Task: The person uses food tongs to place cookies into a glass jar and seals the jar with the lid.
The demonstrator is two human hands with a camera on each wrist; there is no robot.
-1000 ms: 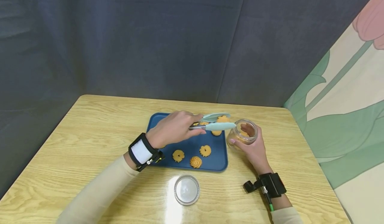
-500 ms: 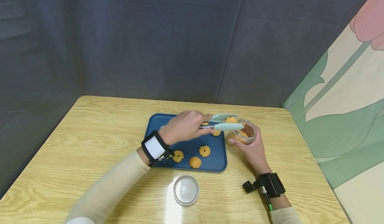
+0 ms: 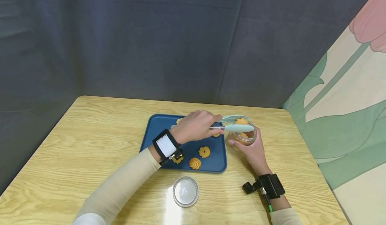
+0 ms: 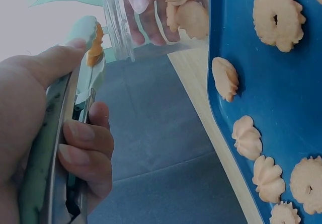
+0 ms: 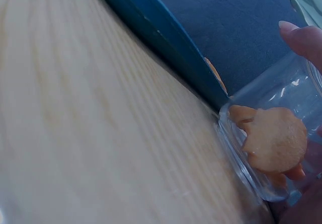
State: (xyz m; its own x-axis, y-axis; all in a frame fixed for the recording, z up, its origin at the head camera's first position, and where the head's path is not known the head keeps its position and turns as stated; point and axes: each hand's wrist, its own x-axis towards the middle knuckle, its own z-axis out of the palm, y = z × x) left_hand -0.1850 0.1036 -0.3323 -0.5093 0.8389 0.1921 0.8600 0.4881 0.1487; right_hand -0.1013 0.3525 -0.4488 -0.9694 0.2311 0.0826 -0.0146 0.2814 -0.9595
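Note:
My left hand (image 3: 197, 126) grips a pair of tongs (image 3: 238, 128) with mint-green tips and metal arms. Between the tips is a cookie (image 3: 241, 121), held over the mouth of a clear jar (image 4: 119, 25). My right hand (image 3: 251, 148) holds that jar around its side, at the right edge of the blue tray (image 3: 215, 166). Several cookies (image 5: 276, 138) lie at the bottom of the jar. On the tray are more cookies, among them a ring-shaped cookie (image 3: 204, 152) and a swirled cookie (image 3: 194, 163); my left hand and wrist hide part of the tray in the head view.
A round clear lid (image 3: 185, 191) lies on the wooden table (image 3: 120, 198) in front of the tray. Dark curtain (image 3: 150, 51) hangs behind the table, and a flower-patterned cloth (image 3: 346, 134) is at the right.
My left hand has moved right with the tongs and cookie, from above the tray's right edge to the jar's mouth. My right hand and the jar have stayed nearly in place.

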